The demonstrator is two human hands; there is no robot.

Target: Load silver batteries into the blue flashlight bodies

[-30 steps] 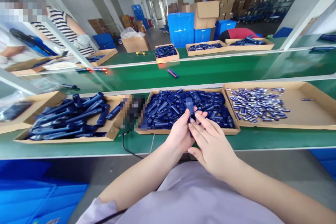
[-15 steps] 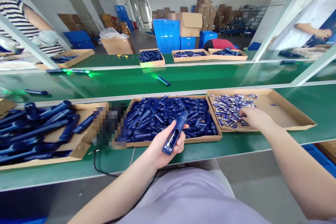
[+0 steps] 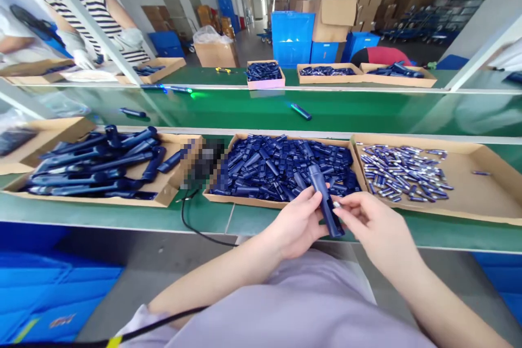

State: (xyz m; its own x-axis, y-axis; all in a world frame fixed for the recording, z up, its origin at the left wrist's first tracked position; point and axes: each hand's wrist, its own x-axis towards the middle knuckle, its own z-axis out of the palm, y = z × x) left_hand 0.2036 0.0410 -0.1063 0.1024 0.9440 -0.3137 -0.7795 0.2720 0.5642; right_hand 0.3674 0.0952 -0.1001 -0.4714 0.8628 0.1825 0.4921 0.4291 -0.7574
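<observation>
My left hand (image 3: 299, 223) is closed around a dark blue, torch-like handle (image 3: 322, 187), tilted, with its open battery slot turned toward my right hand. Between the thumb and fingers of my right hand (image 3: 362, 215) is a small battery (image 3: 336, 205); only its silvery end shows, right at the slot's edge. How far it sits inside cannot be made out. Behind my hands a cardboard tray (image 3: 222, 191) is heaped with small dark blue plastic parts (image 3: 269, 166). Many loose batteries (image 3: 402, 171) lie in the cardboard tray (image 3: 485, 196) on the right.
At left, another tray (image 3: 163, 198) holds longer blue handles (image 3: 98, 166). A black cable (image 3: 185, 228) trails over the bench edge. Beyond runs a green belt (image 3: 244, 111) carrying a lit handle (image 3: 300, 111). A co-worker in stripes (image 3: 98, 5) stands across at far left.
My right hand has come from the battery tray to the handle, bringing a battery. The view has swung left, and my left hand still grips the handle.
</observation>
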